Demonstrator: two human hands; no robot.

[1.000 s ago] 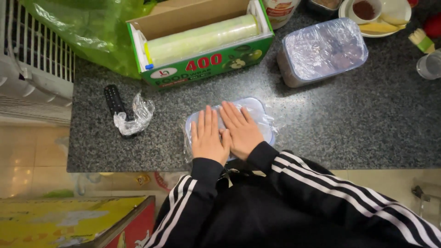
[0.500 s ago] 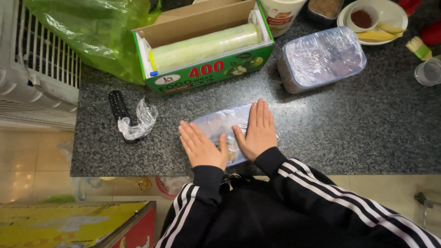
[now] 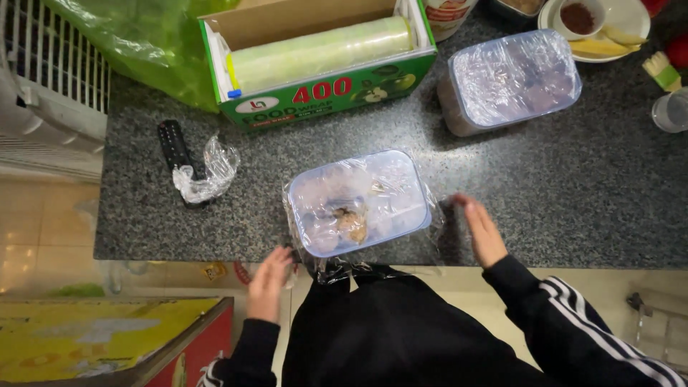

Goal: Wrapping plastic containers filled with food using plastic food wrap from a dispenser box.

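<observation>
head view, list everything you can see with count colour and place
wrapped container: 1, clear with blue rim, counter front centre
second wrapped container: 1, clear, back right
wrap box: 1, green, back centre, open, roll inside
remote: 1, black, left
crumpled film: 1, clear, on remote
plastic bag: 1, green, back left
plate: 1, white, back right corner
counter: 1, dark speckled
left hand: 1, off counter's front edge
right hand: 1, right of front container
</observation>
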